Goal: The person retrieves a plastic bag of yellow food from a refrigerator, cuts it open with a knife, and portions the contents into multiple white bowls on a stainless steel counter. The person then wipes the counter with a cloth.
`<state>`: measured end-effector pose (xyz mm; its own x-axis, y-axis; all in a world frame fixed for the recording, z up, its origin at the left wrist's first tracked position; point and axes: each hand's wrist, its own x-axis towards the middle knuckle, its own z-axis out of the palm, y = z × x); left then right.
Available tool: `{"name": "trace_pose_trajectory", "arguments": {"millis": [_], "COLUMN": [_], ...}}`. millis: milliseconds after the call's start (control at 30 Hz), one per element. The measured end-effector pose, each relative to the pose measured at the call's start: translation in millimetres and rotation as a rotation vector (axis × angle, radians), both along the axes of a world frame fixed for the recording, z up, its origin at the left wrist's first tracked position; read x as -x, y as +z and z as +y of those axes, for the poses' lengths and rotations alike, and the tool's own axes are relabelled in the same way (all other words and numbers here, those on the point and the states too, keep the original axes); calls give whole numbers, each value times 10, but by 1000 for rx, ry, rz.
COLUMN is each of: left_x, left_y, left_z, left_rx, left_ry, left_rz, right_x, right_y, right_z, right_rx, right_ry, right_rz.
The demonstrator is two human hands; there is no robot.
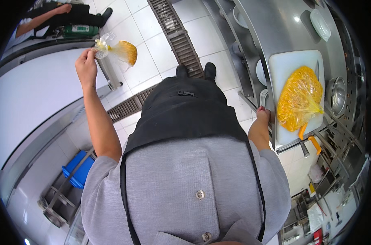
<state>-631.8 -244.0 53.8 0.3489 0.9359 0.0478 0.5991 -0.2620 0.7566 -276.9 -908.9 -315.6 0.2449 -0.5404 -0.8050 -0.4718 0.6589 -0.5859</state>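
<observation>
My left hand (87,65) grips the gathered neck of a small knotted plastic bag (127,53) with orange-yellow food in its bottom, held over the tiled floor beside a white worktop. On the right, my right hand (263,114) is at the edge of the steel counter, its fingers curled; whether it grips the edge cannot be told. Near it on the counter, a large knotted plastic bag of orange-yellow food (300,98) lies on a white cutting board (279,61). An orange-handled knife (302,131) lies partly under that bag.
Steel bowls (338,95) and a white dish (320,25) stand on the counter (277,24). Plates (264,97) sit on the shelf below. A white worktop (35,101) is at left. Drain grates (176,33) cross the floor. Another person's arm (40,20) shows at upper left.
</observation>
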Motion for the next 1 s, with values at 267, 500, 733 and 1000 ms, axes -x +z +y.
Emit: {"name": "trace_pose_trajectory", "arguments": {"millis": [267,500,733,1000], "left_x": [-157,-397,-832,-1974], "left_y": [-8,-48,306,1330], "left_z": [256,429,281,-45], "left_rx": [10,-11,70,96], "left_ry": [-78,-125,-325,-769], "left_rz": [-112,-91,-208,-631], "right_x": [-183,382,1295,322], "right_y": [-468,-21,1747,3161], "right_z": [-423,360,1941,3179], "right_rx": [144,485,313,2], "right_ry": [-44,191,802,1053], "right_rz": [-187,-51,-100,-556]}}
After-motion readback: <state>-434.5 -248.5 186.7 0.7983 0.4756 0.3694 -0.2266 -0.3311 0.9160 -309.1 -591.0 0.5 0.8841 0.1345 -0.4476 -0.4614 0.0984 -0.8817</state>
